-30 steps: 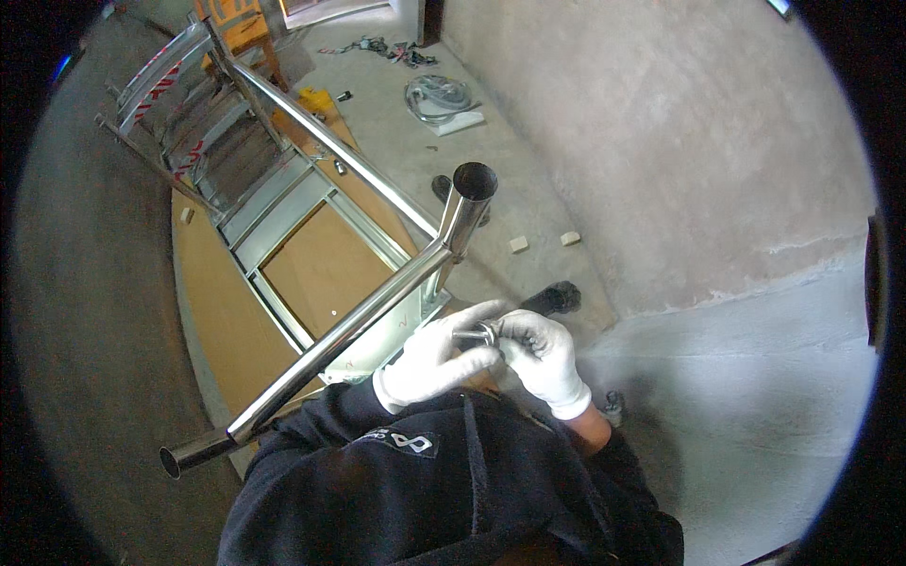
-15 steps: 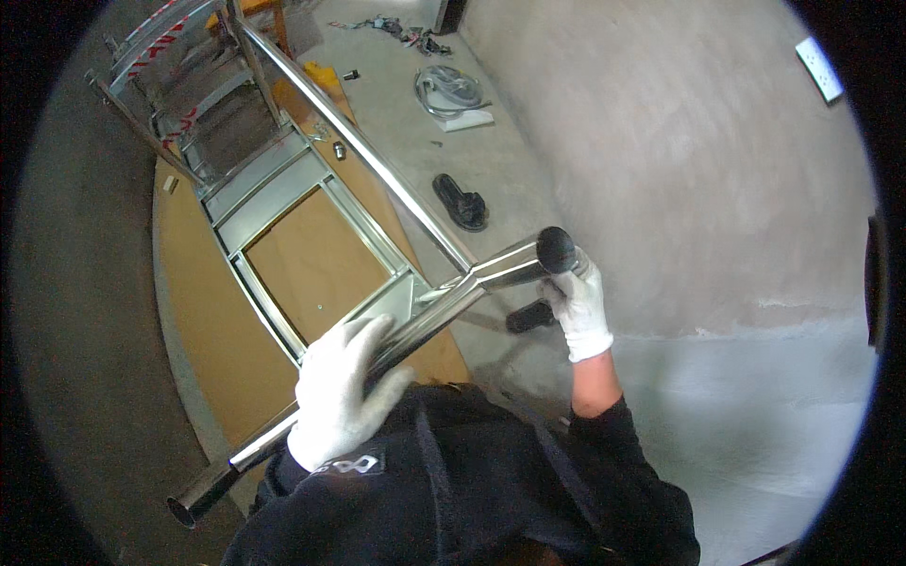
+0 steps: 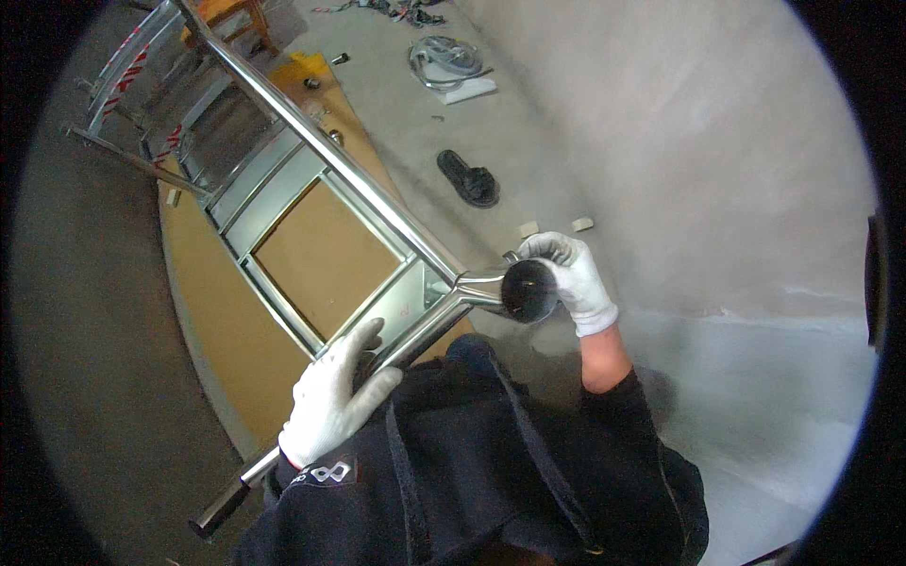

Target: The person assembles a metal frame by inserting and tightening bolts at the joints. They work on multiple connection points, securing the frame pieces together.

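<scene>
A shiny steel tube frame stretches from the upper left toward me, joined to a crosswise tube in front of my body. My left hand, in a white glove, wraps round this cross tube with the thumb on the near side. My right hand, also gloved, has its fingers curled at the tube's dark round right end; its fingertips are partly hidden. The tube's other end sticks out at lower left. Flat grey metal panels and bars surround a rectangular opening inside the frame.
Brown board lies under the frame. On the concrete floor are a black slipper, a coiled clear hose, small pale blocks and several metal fittings. A wooden stool stands at the back; a wall rises at right.
The frame has turned and tilted, its right tube end shifting left, down and more toward me. My right hand has moved slightly up with it. My left hand stays on the cross tube.
</scene>
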Motion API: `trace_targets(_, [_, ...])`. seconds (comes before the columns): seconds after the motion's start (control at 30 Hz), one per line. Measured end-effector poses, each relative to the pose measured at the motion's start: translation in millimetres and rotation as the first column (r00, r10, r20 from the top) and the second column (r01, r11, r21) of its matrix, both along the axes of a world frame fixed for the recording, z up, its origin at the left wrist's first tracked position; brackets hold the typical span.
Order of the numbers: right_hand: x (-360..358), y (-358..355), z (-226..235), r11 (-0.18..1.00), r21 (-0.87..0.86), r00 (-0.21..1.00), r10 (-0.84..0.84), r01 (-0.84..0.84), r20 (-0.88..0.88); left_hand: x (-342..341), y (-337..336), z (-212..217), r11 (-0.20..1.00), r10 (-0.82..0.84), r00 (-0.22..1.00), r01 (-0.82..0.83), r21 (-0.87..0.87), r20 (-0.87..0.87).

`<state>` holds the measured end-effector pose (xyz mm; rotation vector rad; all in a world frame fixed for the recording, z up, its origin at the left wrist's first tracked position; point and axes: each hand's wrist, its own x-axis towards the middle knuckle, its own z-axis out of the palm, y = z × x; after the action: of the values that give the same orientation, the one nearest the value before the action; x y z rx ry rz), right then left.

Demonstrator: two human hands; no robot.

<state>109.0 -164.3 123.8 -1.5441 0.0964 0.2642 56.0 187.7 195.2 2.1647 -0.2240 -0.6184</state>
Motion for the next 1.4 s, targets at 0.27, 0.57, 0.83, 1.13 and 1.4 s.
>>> trace_targets(0.27, [24.2, 5.7, -14.7, 0.939, 0.209, 0.961, 0.275, -0.272, 0.013, 19.0, -63.1, -0.8, 0.981, -0.061, 0.998, 0.059, 0.184, 0.007])
trace_targets(0.57, [42.1, -3.7, -13.0, 0.870, 0.310, 0.922, 0.377, -0.384, 0.085, 28.4, -87.8, -20.9, 0.927, 0.218, 0.898, -0.313, -0.207, -0.382])
trace_targets(0.83, [49.5, -2.6, -15.1, 0.826, 0.407, 0.919, 0.327, -0.391, 0.220, 44.9, -112.3, 15.2, 0.916, 0.280, 0.887, -0.361, -0.175, -0.368])
trace_targets(1.13, [61.8, -6.1, 15.8, 0.882, 0.038, 0.773, 0.389, -0.469, 0.502, 51.1, -109.2, 31.2, 0.979, 0.055, 0.992, -0.031, 0.199, -0.114])
trace_targets(1.4, [74.9, 8.0, 30.7, 0.777, -0.305, 0.513, 0.603, -0.550, 0.612, 33.7, -108.6, 7.6, 0.934, 0.302, 0.937, -0.328, -0.141, -0.175])
